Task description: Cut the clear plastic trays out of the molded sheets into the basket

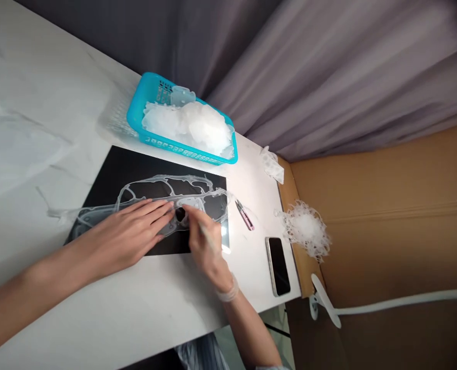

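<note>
A black mat [109, 174] lies on the white marble-patterned table [39, 103]. On it rests a clear, glue-like moulded piece [167, 187] with thin stringy webbing around its edges. My left hand [136, 226] lies flat across this piece, fingers extended and holding nothing. Close beside it, my right hand [205, 246] grips a slim pale pen-like tool [207, 237] whose tip touches the clear piece near a dark opening. A white band [228, 291] circles my right wrist.
A turquoise plastic basket [186, 149] full of white translucent scraps stands behind the mat. To the right lie pink-handled snips [244, 216], a black-screened phone [278, 266], and a crumpled white scrap [272, 164]. A stringy white tuft [305, 228] sits by the cardboard [382, 174].
</note>
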The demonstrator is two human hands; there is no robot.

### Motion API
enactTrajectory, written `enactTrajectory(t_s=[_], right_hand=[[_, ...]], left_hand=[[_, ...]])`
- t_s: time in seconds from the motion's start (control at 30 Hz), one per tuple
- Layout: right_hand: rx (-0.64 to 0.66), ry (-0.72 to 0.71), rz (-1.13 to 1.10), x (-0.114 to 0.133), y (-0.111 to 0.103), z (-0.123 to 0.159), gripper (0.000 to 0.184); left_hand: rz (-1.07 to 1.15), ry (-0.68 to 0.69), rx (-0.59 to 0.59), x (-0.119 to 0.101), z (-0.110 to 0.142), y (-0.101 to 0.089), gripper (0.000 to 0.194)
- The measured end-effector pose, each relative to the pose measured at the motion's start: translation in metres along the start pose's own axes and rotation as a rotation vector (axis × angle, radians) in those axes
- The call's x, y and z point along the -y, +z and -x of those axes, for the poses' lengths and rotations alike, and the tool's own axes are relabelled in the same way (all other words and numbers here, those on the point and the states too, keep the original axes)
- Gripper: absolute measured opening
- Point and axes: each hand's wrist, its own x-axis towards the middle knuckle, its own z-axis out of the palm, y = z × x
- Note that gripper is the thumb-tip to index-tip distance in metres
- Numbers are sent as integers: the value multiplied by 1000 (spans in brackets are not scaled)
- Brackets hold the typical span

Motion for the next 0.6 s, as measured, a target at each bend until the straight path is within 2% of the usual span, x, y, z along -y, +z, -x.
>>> enactTrajectory(t_s=[0.1,0.2,0.27,0.3,0.37,0.47,0.53,0.6], right_hand=[[-327,367,-564,-38,-53,-1,21],[-455,434,-631,-76,-114,10,15],[-498,449,-653,-90,-138,17,17],[-507,453,-665,-91,-142,19,17],[-511,455,-697,-82,-137,19,16],[-492,443,-763,-48,-106,14,14],[-461,414,-782,-16,-83,14,18],[-333,330,-704,16,-66,20,21]], left_hand=[[28,-17,17,0,-1,-2,48],[58,-32,26,-2,-2,-4,47],[73,-40,26,-2,-3,-4,47],[88,-48,24,-2,-4,-5,47],[154,-69,11,-4,-7,-8,46],[387,-171,-47,-15,-17,-23,43],[692,-360,-90,-26,-25,-38,43],[1189,-634,-40,-36,-34,-51,50]])
